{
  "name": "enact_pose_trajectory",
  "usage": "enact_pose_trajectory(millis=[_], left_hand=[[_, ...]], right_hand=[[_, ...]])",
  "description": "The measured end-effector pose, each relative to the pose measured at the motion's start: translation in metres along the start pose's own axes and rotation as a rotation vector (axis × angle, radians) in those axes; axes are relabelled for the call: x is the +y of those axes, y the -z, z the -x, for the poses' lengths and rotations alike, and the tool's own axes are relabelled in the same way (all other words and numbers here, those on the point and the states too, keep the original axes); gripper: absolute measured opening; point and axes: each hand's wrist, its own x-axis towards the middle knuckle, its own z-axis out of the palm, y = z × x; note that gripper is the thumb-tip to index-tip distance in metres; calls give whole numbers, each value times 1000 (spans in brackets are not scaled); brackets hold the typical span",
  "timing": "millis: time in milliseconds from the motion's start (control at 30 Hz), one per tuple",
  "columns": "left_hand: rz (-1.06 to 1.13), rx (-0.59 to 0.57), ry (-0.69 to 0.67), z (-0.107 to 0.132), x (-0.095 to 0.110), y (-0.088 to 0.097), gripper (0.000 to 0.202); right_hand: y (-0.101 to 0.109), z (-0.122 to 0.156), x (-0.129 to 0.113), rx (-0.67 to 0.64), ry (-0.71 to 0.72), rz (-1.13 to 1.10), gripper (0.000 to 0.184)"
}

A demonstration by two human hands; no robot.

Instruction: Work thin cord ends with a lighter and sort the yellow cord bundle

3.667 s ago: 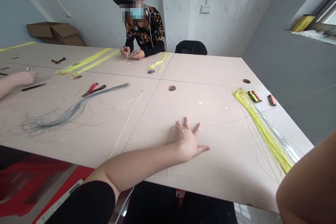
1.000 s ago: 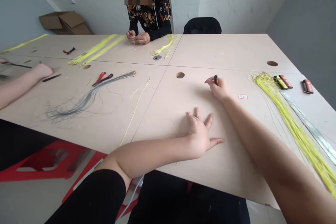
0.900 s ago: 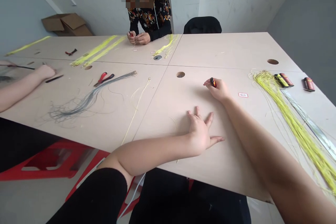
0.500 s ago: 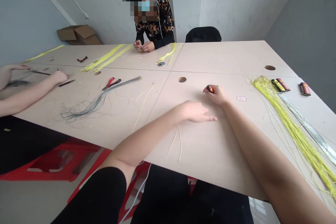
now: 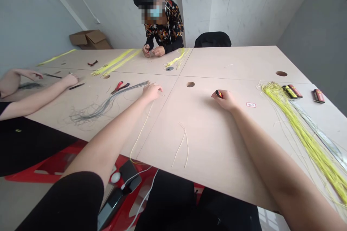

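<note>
My left hand (image 5: 152, 91) reaches far forward and pinches the far end of a long pale yellow string (image 5: 141, 131) that runs back to the table's near edge. My right hand (image 5: 227, 99) rests on the table, closed on a small black and red lighter (image 5: 218, 94). A short bent piece of pale string (image 5: 182, 143) lies on the table between my arms. A thick bundle of yellow strings (image 5: 296, 124) stretches along the right side.
Red-handled pliers (image 5: 120, 86) and a grey wire bundle (image 5: 105, 103) lie to the left. More lighters (image 5: 291, 91) sit at the far right. A person's hands (image 5: 69, 79) work at the left; another person (image 5: 162, 30) sits opposite. The table has round holes (image 5: 190, 84).
My left hand lifted off the table in front of me and moved forward and left to the end of the long pale string. My right hand kept the lighter and stayed in place.
</note>
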Motion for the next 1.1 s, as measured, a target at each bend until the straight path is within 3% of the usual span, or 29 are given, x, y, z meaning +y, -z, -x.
enact_pose_trajectory(millis=[167,467,633,733,833,967,1100], left_hand=[[-98,-32,19,12,-1,-5,16],[-101,-105,-41,12,0,-6,17],[-138,-123,-92,12,13,-1,22],[-89,-37,-139,14,40,5,25],[5,27,-242,17,85,5,24],[175,81,-412,22,147,-12,23],[284,101,-487,29,174,-35,24]], right_hand=[[2,2,-3,-18,-2,-3,26],[3,2,-4,-33,24,1,25],[3,3,-6,-42,35,6,24],[4,3,-9,-48,15,-14,23],[7,2,-11,-51,-16,-96,24],[14,5,-11,-30,-82,-266,28],[18,11,-9,-1,-112,-333,29]])
